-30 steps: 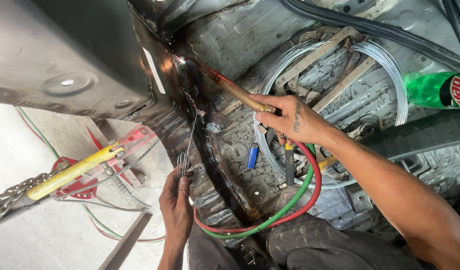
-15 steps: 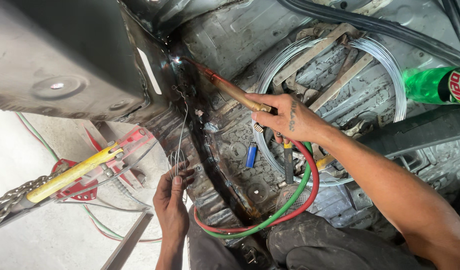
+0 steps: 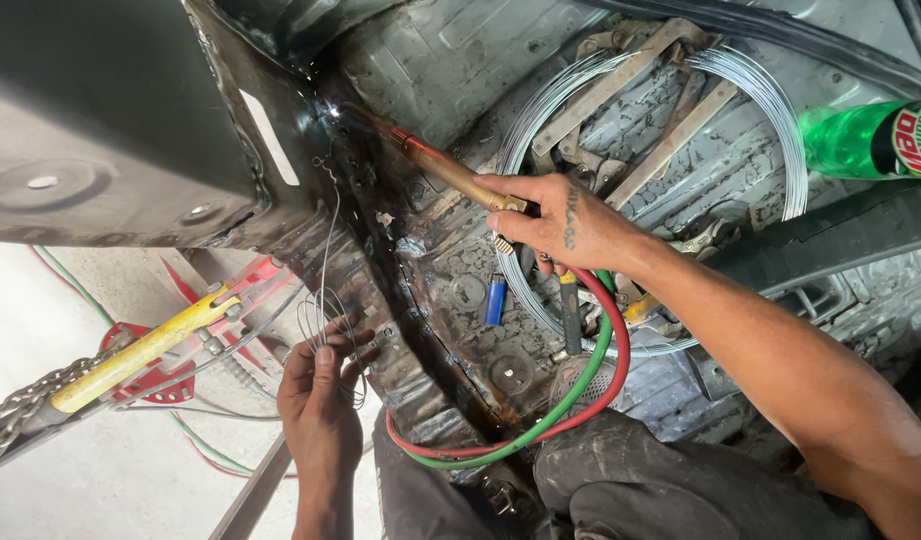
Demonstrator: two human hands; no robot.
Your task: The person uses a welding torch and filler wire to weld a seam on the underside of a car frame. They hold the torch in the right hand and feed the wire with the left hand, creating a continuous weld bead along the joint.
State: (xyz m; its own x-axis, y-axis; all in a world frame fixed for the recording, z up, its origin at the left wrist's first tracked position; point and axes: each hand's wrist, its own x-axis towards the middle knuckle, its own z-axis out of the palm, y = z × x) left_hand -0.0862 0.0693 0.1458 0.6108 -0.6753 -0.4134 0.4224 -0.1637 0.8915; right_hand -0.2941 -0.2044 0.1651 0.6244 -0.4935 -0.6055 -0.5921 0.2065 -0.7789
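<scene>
Torch (image 3: 450,172) of brass sits clenched in your right hand (image 3: 560,222), your fingers (image 3: 515,222) wrapped round its handle, and its long neck slants up and left to a bright spot at the tip, right against the seam of the dark metal panel (image 3: 120,120). Your left hand (image 3: 320,410) is lower down, its fingers (image 3: 325,355) pinched on a thin filler wire (image 3: 325,260) that loops loosely at your grip and rises in a slight curve to the same glowing spot. From under your right hand, a red hose (image 3: 620,360) and a green hose (image 3: 580,385) run side by side, curving down and back left across the rusty, ribbed sheet-metal floor (image 3: 430,60). Just below the torch handle, a small blue lighter (image 3: 494,300) lies on that floor. Behind your right hand lies a large coil of bright wire (image 3: 770,110) with flat metal strips crossed over it. A green plastic bottle (image 3: 860,138) lies at the right edge. Off to the lower left, outside the panel, you can see a yellow bar (image 3: 140,350) on a red frame, with a chain (image 3: 20,410) beside it.
</scene>
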